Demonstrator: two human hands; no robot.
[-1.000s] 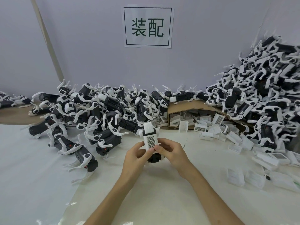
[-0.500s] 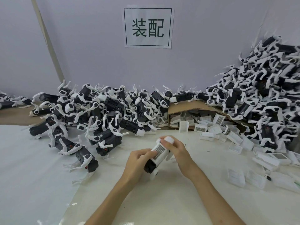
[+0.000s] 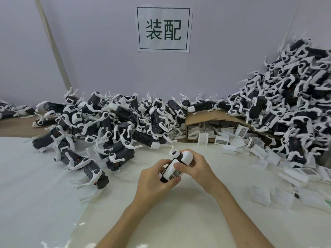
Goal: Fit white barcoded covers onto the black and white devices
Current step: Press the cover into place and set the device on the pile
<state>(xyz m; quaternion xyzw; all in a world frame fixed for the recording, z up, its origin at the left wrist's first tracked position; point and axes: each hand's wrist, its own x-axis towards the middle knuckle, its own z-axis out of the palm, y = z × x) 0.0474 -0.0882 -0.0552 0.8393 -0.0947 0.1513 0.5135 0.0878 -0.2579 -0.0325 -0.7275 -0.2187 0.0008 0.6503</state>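
At frame centre, above the white-covered surface [image 3: 53, 203], the left hand [image 3: 154, 181] and right hand [image 3: 198, 167] each grip one device [image 3: 176, 165] bearing a barcoded cover [image 3: 172, 171]; device piles [image 3: 111, 126] line the grey wall [image 3: 100, 51].

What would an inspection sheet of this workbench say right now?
Surface: white sheet over the bench.
Job's things: device held in both hands, barcoded cover on it; spare covers spill from a cardboard box.
Clutter: device heaps at left and right.
Hands: left hand and right hand both grip the device.
Cables: nothing seen.
Surroundings: grey wall, printed sign.
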